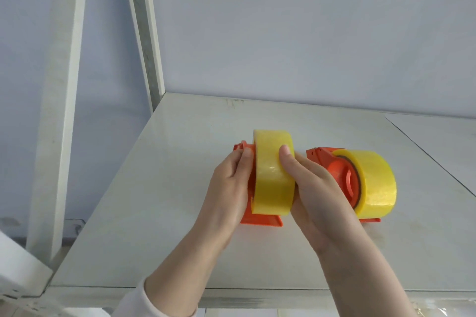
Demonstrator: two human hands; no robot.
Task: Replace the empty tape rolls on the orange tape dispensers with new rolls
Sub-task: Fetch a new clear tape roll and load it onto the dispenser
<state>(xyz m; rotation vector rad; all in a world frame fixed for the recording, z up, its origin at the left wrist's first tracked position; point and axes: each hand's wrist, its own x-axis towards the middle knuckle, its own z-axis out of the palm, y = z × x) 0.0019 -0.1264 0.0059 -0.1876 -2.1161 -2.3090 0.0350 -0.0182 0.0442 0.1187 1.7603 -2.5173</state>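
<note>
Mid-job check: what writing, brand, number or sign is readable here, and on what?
No text is readable anywhere.
On the left tape roll and right tape roll: plain yellow, no print.
On the left dispenser and right dispenser: plain orange, no label.
On the table: a faint far-edge smudge, not lettering.
The left hand and right hand cover parts of the left pair.

Shelf [144, 226], pale grey: is carrying two items side by side mid-shelf. Left dispenser [260, 221], orange, is bearing yellow roll [273, 177]; right dispenser [343, 175], orange, nearer right edge, is bearing second yellow roll [377, 183].
</note>
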